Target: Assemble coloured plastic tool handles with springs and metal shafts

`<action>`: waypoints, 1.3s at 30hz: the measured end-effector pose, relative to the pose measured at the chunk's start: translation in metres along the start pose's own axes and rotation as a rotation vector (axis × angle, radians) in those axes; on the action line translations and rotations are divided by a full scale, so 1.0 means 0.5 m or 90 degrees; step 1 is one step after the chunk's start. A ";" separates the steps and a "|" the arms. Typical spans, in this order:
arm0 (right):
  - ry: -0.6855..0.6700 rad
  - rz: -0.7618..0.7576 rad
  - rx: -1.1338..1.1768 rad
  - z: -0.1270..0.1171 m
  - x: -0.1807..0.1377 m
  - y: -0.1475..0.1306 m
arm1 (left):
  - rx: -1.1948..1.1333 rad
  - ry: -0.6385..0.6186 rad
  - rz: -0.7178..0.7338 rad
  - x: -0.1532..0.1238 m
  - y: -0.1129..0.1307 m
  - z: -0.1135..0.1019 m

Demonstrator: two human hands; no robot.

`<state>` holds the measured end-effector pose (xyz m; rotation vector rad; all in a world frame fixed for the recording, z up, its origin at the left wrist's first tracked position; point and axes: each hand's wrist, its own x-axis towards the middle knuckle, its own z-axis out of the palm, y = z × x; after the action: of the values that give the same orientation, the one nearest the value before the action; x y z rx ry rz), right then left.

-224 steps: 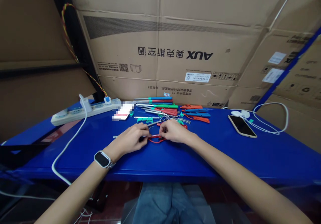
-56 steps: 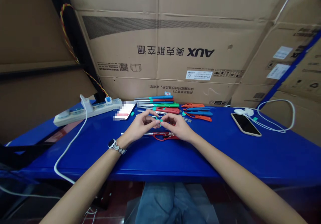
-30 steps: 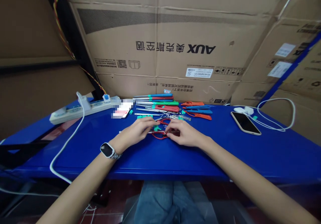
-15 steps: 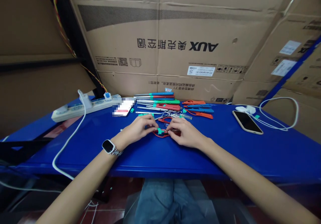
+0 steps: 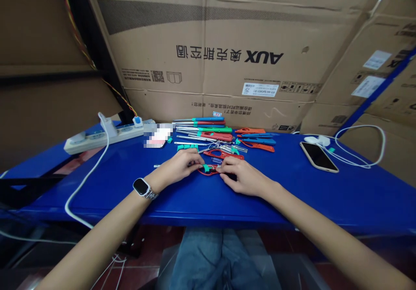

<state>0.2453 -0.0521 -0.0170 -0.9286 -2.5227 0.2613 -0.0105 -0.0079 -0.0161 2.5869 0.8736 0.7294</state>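
A red plastic handle shell, like the open half of a stick lighter, lies low over the blue table between my hands. A green piece and thin wires show in it. My left hand pinches its left end, thumb and forefinger closed beside the green piece. With curled fingers, my right hand grips near its right end, hiding part of it. Just behind lies another red shell, with small clear-purple parts in front of it.
Several metal-tubed tools with coloured handles lie at the back. Orange and blue shells are to their right. A phone and white cable lie at right; a power strip and another phone at left. Cardboard stands behind.
My right hand has shifted slightly right and down along the red shell, baring more of the shell behind. My left hand keeps its pinch. The whole view has moved a little.
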 end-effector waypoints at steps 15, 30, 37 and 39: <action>-0.010 0.003 -0.007 -0.001 -0.001 0.000 | -0.052 0.015 -0.029 0.009 0.011 0.019; 0.012 0.179 -0.158 0.040 0.092 -0.059 | -0.031 0.025 -0.035 0.000 0.003 0.016; 0.012 0.219 -0.155 0.041 0.081 -0.059 | 0.054 -0.053 0.060 -0.010 0.006 0.007; 0.004 0.233 -0.172 0.039 0.084 -0.062 | 0.063 -0.061 0.070 -0.010 0.003 0.009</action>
<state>0.1902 -0.0484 -0.0105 -1.4960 -2.4053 0.0246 -0.0107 -0.0128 -0.0210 2.7510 0.7618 0.6000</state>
